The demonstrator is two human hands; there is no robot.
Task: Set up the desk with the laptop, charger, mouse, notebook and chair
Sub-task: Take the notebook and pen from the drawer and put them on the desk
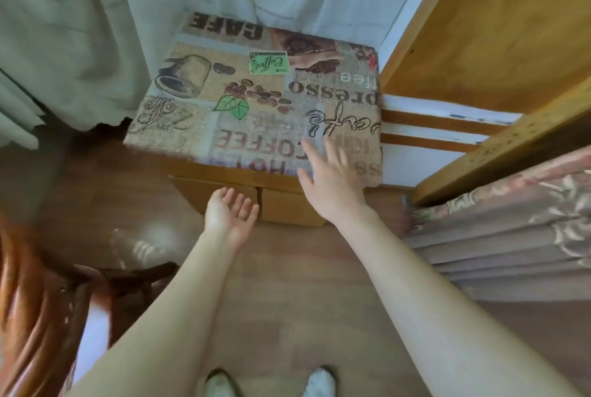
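At the far left we see pale green curtains hanging in soft folds down to a brown wood-grain floor, with a blur of reddish hair at the lower left edge. Next comes our left hand, palm turned up, fingers loosely curled and holding nothing, hovering just in front of the near edge of the chair. That chair stands in the middle, a square wooden seat topped with a coarse woven cushion printed with coffee beans, green leaves and words like "COFFEE" and "CAFE". Our right hand lies palm down with fingers spread over the cushion's near right corner; we cannot tell whether it touches the fabric. To the right, a flat slab of yellowish wooden desk rises beside the chair, and below it hangs pleated grey-brown cloth with a floral pattern.
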